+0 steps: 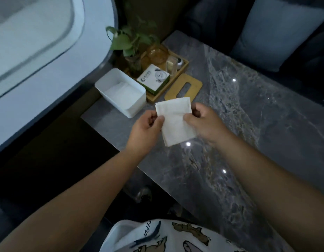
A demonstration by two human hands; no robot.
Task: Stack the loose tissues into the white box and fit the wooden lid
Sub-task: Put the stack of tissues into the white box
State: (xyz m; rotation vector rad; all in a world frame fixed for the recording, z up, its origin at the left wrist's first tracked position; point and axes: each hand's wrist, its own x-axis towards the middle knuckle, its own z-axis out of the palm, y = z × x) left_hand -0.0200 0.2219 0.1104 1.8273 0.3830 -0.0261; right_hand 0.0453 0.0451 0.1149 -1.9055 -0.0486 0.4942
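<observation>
Grey marble table (248, 110) is the reference, running from lower centre to the far right. Both bare forearms reach in from the near edge and converge over its near-left part, wrists slightly bent inward. White box (121, 91) sits at the table's far-left corner, open-topped, with a flat layer of tissues (121, 91) already inside. Wooden tray (183, 67) is just beyond the box toward the table's far end, holding a potted plant (130, 40), an amber glass jar (156, 52) and a green-and-white card pack (153, 79). Wooden lid (184, 86), with its oval slot, lies flat on the table beside the tray, off the box, well apart from its opening. Folded tissue stack (175, 120) is held up above the table, in front of the lid and right of the box, tilted with its far edge higher. Left hand (146, 131) pinches the stack's left edge, thumb on top, fingers curled under. Right hand (204, 122) pinches the right edge the same way, thumb over the top face, remaining fingers tucked behind. Both grips narrow, closed on the tissue. Printed shirt (166, 237) shows at the near edge.
</observation>
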